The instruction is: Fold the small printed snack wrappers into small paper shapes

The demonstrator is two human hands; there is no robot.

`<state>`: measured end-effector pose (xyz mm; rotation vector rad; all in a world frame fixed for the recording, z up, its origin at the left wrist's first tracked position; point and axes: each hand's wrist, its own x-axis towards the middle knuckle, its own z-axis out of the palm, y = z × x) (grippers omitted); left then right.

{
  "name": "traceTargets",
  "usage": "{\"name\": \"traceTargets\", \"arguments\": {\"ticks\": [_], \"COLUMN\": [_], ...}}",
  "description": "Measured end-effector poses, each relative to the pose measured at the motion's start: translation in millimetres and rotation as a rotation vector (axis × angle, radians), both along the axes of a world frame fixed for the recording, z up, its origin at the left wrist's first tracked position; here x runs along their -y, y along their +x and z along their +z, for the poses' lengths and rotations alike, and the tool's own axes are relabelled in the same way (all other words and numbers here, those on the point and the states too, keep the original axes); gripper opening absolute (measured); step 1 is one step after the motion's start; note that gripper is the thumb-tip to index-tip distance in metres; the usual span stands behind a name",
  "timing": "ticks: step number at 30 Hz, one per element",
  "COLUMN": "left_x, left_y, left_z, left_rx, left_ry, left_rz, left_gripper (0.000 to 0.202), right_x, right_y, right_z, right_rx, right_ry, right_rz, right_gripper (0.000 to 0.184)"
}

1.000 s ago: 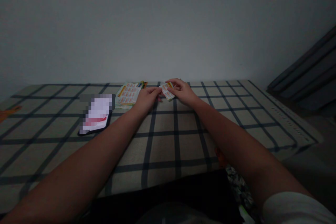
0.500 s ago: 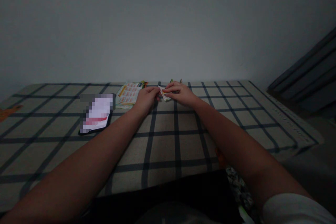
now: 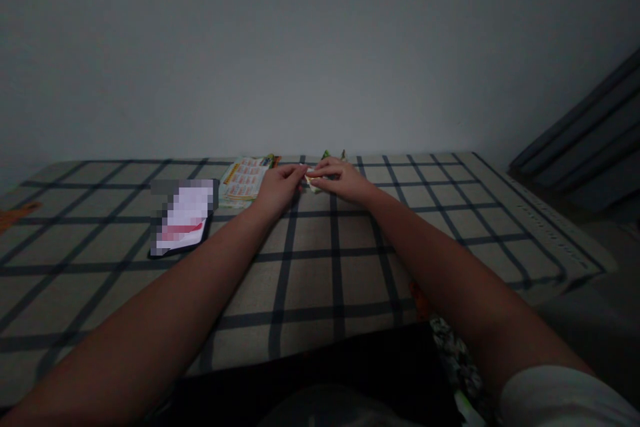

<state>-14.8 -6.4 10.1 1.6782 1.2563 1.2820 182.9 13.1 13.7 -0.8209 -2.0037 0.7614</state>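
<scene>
Near the far side of the table, a small folded piece of printed paper (image 3: 314, 188), whitish with some yellow, lies between my two hands. My left hand (image 3: 278, 188) pinches its left end with closed fingers. From the other side my right hand (image 3: 341, 180) grips it between thumb and fingers, which cover most of its top. Just left of my left hand, printed leaflets (image 3: 245, 177) with rows of small pictures and text lie flat, partly hidden by that hand.
A phone (image 3: 185, 217) with a lit, blurred screen lies on the left. The checked cloth (image 3: 310, 280) covers the table, which meets a plain wall (image 3: 320, 53) at the back. Something green (image 3: 326, 155) shows behind my right hand. A dark slatted piece (image 3: 585, 123) stands at the right.
The fingers of my right hand have come closer to my left fingertips, and less of the folded paper shows between them. The leaflets and phone lie as before.
</scene>
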Motion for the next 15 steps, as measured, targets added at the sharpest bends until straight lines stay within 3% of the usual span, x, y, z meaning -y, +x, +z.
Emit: {"name": "traceTargets", "arguments": {"ticks": [6,15], "left_x": [-7.2,-4.2], "left_y": [-1.6,-2.5], "left_z": [-6.6,-3.3], "left_rx": [-0.020,-0.105], "left_ry": [0.040,0.078], "left_rz": [0.010,-0.021], "left_gripper": [0.039,0.040], "right_x": [-7.0,-7.6], "right_y": [-2.9,2.2], "right_z": [-8.8,-6.1], "right_rx": [-0.198,-0.061], "right_ry": [-0.178,-0.202], "right_rz": [-0.060,-0.043], "right_gripper": [0.019,0.019]}}
